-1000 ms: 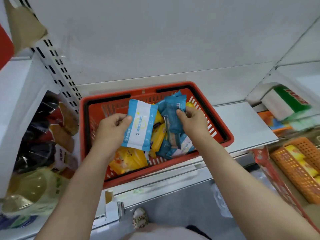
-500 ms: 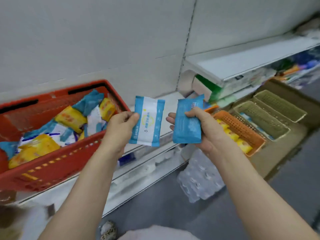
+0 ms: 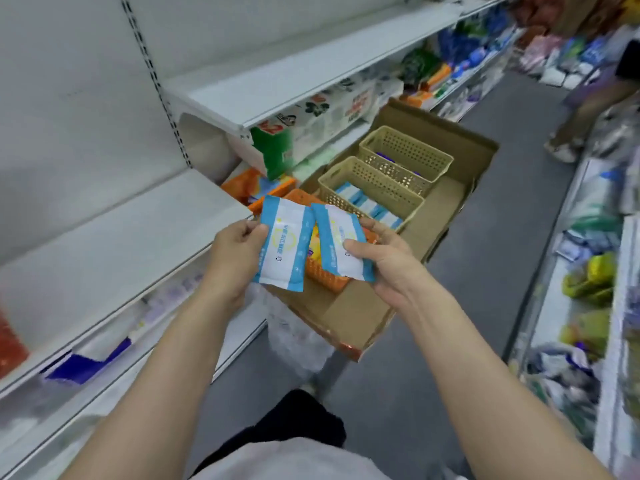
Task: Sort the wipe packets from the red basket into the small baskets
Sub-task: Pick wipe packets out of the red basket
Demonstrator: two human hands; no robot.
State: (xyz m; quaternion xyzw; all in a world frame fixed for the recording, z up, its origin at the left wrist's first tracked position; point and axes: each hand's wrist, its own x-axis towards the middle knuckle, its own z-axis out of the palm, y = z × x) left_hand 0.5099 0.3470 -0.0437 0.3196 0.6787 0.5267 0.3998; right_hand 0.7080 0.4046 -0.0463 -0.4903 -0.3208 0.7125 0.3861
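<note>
My left hand [image 3: 233, 252] pinches a blue-and-white wipe packet [image 3: 284, 251] by its left edge. My right hand [image 3: 384, 258] grips a second blue-and-white wipe packet [image 3: 341, 245], thumb on its face. Both packets hang above a small orange basket [image 3: 323, 277] holding yellow packets. Beyond it stand a beige basket [image 3: 372, 187] with blue-and-white packets and a farther beige basket [image 3: 407, 154] with darker blue ones. All three sit in a flat cardboard box [image 3: 446, 192]. Only a red sliver [image 3: 8, 344] of the red basket shows at the far left.
A white shelf [image 3: 114, 233] runs along the left, with a higher white shelf [image 3: 294, 74] above the stocked goods. Wrapped goods lie on the grey floor [image 3: 485, 271] under the box. Another stocked shelf [image 3: 595, 289] lines the right side. A person [image 3: 588, 109] stands far up the aisle.
The view has swung right, from the red basket to the small baskets. Both hands carried their packets over the orange basket. The right hand's packet now shows its white face.
</note>
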